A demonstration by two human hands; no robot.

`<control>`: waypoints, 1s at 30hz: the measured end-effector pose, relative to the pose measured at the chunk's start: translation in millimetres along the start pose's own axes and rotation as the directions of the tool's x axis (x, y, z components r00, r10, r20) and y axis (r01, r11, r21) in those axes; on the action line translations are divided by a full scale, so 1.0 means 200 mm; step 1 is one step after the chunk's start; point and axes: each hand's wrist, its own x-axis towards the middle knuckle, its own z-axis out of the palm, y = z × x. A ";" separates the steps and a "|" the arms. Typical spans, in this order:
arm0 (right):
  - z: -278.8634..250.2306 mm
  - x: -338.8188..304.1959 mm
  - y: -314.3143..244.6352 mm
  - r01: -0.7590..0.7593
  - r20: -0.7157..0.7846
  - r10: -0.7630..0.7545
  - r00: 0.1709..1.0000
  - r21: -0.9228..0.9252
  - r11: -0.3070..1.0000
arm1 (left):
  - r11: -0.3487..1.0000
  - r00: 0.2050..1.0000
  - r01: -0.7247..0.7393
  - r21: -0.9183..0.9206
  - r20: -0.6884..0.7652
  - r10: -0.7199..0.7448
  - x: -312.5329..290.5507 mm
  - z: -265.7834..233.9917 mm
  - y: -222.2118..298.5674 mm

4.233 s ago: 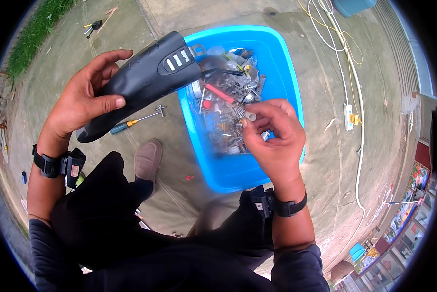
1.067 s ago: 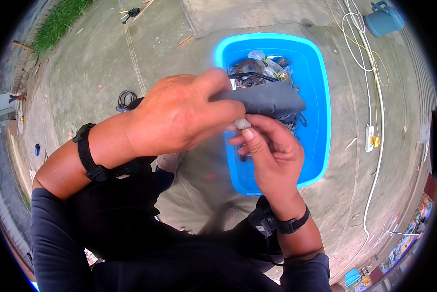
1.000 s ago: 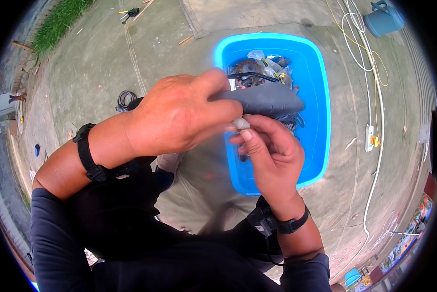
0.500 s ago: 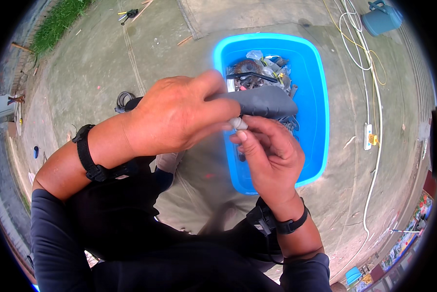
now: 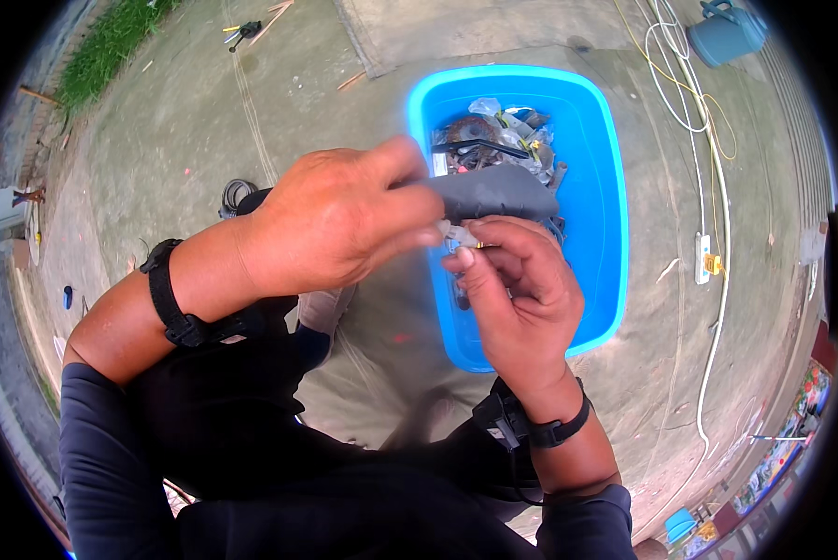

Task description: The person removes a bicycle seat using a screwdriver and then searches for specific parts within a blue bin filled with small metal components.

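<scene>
My left hand (image 5: 330, 215) is closed, its fingers wrapped round one end of a dark grey, smooth, elongated piece (image 5: 498, 190) with a rounded tip. That piece points right, over the blue tub. Just below it, my right hand (image 5: 526, 285) pinches a small whitish, translucent piece (image 5: 458, 238) between thumb and forefinger. A bit of yellow shows beside this small piece, and its exact kind is too small to make out. My left fingertips, slightly blurred, meet or nearly meet its near end.
Under my hands stands a blue plastic tub (image 5: 610, 224) holding mixed scrap (image 5: 479, 135), clear plastic bits and a black bar. White cables (image 5: 718, 187) and a power strip (image 5: 703, 259) lie on the right. A blue-grey jug (image 5: 729, 35) stands far right; a coiled cable (image 5: 239, 194) lies left.
The dark grey piece has shifted slightly left with my left fingers. The small piece in my right hand has turned or altered shape and now shows yellow.
</scene>
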 end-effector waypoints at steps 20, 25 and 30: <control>-0.03 0.00 0.01 -0.047 -0.008 0.047 0.999 0.035 0.998 | 0.998 0.999 0.045 -0.043 -0.010 -0.045 0.02 0.01 0.01; -0.03 -0.01 0.01 -0.065 -0.013 0.066 0.998 0.026 0.998 | 0.996 0.999 0.051 -0.073 -0.011 -0.052 0.02 0.02 0.02; -0.04 0.00 0.00 0.016 0.073 -0.009 0.997 -0.097 0.995 | 0.997 0.999 0.039 -0.060 0.014 -0.038 0.02 0.03 0.04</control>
